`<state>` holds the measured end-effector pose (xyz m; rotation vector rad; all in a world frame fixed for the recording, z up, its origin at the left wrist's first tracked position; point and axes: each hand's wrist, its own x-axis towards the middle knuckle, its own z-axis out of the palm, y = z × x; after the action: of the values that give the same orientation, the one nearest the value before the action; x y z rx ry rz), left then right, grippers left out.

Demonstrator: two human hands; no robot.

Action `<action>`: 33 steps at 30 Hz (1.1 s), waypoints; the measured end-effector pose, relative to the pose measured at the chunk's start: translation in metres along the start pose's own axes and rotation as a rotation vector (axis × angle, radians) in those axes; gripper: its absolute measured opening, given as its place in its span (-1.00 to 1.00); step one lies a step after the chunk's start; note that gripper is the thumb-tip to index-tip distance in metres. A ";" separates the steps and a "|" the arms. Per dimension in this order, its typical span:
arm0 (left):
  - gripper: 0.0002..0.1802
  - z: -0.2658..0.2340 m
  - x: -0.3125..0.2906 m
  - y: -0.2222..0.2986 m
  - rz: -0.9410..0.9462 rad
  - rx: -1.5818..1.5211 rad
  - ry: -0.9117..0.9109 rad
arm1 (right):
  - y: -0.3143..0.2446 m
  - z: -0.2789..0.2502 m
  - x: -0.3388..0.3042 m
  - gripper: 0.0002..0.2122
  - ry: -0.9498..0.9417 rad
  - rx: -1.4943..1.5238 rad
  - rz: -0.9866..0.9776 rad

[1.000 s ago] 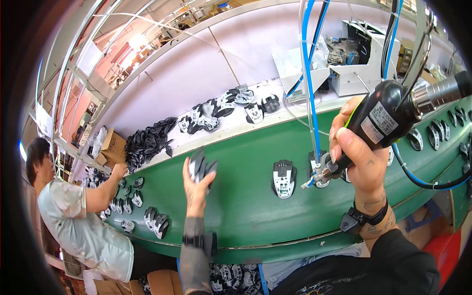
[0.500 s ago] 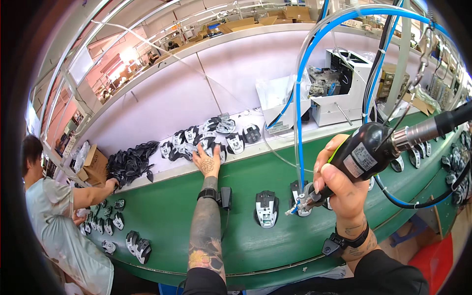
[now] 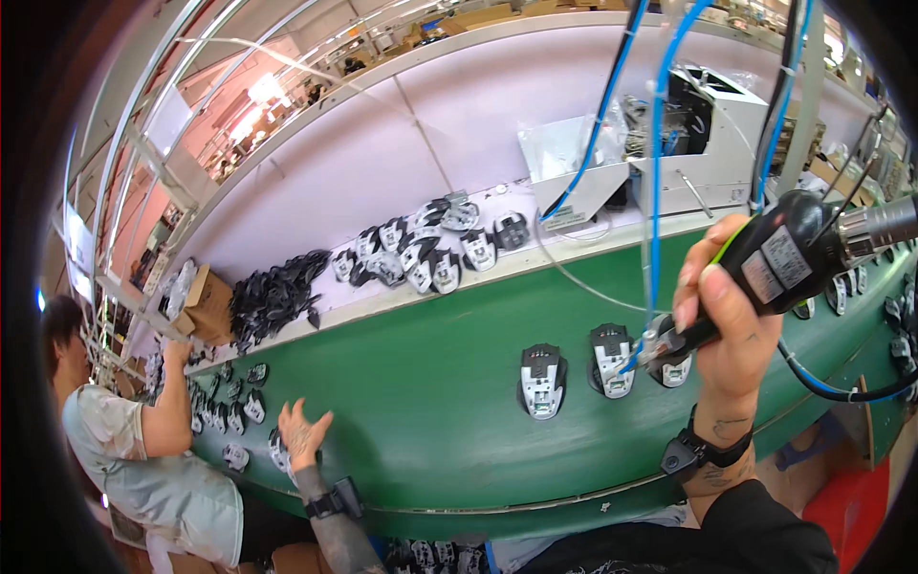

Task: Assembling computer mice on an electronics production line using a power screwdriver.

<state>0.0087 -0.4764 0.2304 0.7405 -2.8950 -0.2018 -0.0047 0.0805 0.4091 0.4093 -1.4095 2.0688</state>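
Right hand was gripping a black powered screwdriver: silver collar, two pale labels, green stripe, held over the right half of the green surface. Left hand was loose, fingers splayed, by the near edge toward the left end; a half-hidden shell lay beside it, contact unclear. Three mouse shells, black-topped with pale grey bodies, lined up between far and near edges, around the tool tip.

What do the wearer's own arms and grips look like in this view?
The left grip and right grip are ungloved. Each forearm has tattoos and a black wrist strap carrying a small black device. A black sleeve covers the right arm higher up.
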 end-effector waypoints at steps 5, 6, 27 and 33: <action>-0.21 -0.006 -0.073 -0.105 0.050 0.021 0.000 | 0.007 0.002 -0.002 -0.74 -0.101 -0.093 -0.050; -0.26 -0.009 -0.073 -0.098 0.100 -0.025 -0.019 | 0.005 0.000 -0.002 -0.74 -0.098 -0.077 -0.031; -0.02 0.039 0.003 -0.110 -0.390 -0.319 0.377 | 0.000 0.006 -0.008 -0.74 -0.040 -0.093 -0.016; -0.03 0.025 0.026 -0.002 0.155 -0.357 0.092 | -0.003 0.004 -0.005 -0.72 -0.027 -0.154 0.006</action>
<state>-0.0174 -0.4889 0.2084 0.4496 -2.7032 -0.6267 0.0006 0.0761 0.4098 0.3706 -1.5748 1.9500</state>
